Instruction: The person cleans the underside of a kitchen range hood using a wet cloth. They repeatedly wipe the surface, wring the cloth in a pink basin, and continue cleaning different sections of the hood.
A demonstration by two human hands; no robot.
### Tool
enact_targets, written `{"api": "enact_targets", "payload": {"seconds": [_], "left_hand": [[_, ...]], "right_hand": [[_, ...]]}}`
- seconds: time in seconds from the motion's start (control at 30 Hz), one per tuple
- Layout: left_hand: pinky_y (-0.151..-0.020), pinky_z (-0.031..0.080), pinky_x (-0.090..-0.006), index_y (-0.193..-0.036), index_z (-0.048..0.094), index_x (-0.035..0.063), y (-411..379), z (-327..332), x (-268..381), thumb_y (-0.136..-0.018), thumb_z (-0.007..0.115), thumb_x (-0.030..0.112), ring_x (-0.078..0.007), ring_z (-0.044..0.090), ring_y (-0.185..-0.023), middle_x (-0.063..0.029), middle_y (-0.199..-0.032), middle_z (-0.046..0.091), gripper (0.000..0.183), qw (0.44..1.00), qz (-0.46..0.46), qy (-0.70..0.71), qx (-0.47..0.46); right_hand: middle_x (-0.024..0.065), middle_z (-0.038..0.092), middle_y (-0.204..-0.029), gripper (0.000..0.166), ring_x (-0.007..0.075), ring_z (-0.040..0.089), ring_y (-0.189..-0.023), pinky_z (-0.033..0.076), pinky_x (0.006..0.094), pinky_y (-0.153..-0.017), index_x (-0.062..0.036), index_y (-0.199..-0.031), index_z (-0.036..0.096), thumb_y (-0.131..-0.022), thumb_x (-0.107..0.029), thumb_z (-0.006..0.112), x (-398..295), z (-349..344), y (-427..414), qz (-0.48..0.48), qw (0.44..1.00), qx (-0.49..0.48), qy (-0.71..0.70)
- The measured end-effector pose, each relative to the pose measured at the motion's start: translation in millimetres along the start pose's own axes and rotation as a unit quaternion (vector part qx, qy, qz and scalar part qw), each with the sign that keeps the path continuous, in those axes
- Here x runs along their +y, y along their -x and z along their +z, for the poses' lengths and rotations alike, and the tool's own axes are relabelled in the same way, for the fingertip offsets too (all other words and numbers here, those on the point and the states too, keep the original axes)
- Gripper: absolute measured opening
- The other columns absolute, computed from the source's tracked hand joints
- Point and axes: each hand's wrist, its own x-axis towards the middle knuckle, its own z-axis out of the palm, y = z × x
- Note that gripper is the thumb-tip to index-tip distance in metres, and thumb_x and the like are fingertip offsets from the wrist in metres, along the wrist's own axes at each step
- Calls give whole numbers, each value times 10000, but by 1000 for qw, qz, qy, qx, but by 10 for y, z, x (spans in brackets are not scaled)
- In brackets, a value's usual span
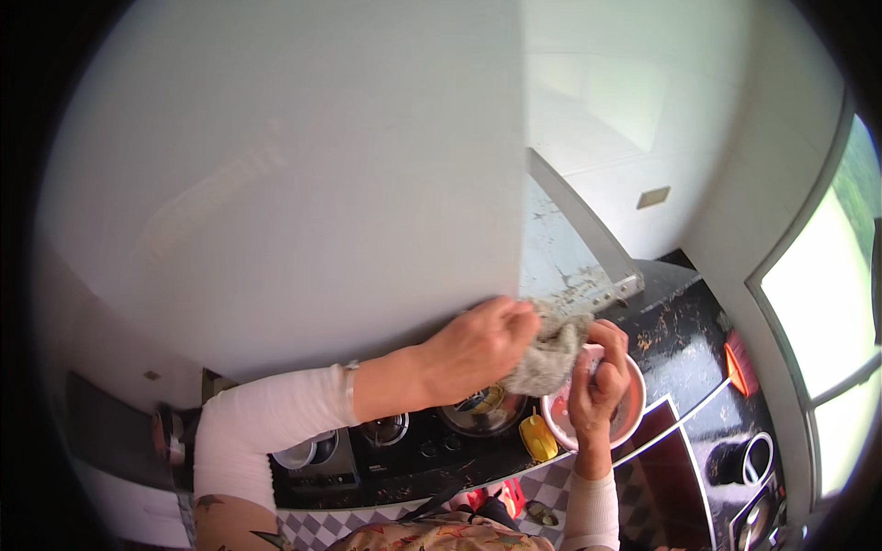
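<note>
A wet-looking grey-beige cloth (551,358) is bunched up between my two hands. My left hand (486,344) grips its left side in a fist, close to the edge of a large pale cabinet panel (386,206). On the cloth's right side, the fingers of my right hand (601,382) are curled around it. Directly below, in the line of sight, stands a pink basin (641,420), partly hidden by my right hand and the cloth. Just beyond the cloth, a light-blue surface (555,255) in a metal frame shows dark grime.
A black marbled counter (661,344) runs below. On it are a gas burner (386,428), a shiny round metal vessel (513,417), a white bowl (296,454) and a yellow plastic object (539,439). To the right are an orange brush (736,368), a black cylindrical container (730,460) and a window (809,303).
</note>
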Motion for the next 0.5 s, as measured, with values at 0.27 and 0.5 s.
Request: {"api": "enact_targets", "payload": {"seconds": [0.27, 0.5], "left_hand": [[-685, 514, -269, -956, 534, -72, 1030, -498, 14, -696, 578, 28, -183, 545, -806, -92, -826, 525, 282, 992, -61, -81, -77], [-646, 545, -293, -1064, 513, -115, 2054, -1148, 26, -808, 549, -12, -203, 600, -808, -95, -815, 541, 278, 963, -236, 61, -114]], "right_hand": [[127, 567, -912, 170, 321, 530, -881, 429, 397, -773, 2, -746, 388, -716, 135, 489, -101, -101, -32, 10, 994, -44, 95], [117, 557, -906, 122, 305, 519, -911, 402, 385, -805, 12, -745, 424, -696, 83, 511, -138, -26, -4, 18, 995, -42, 92]]}}
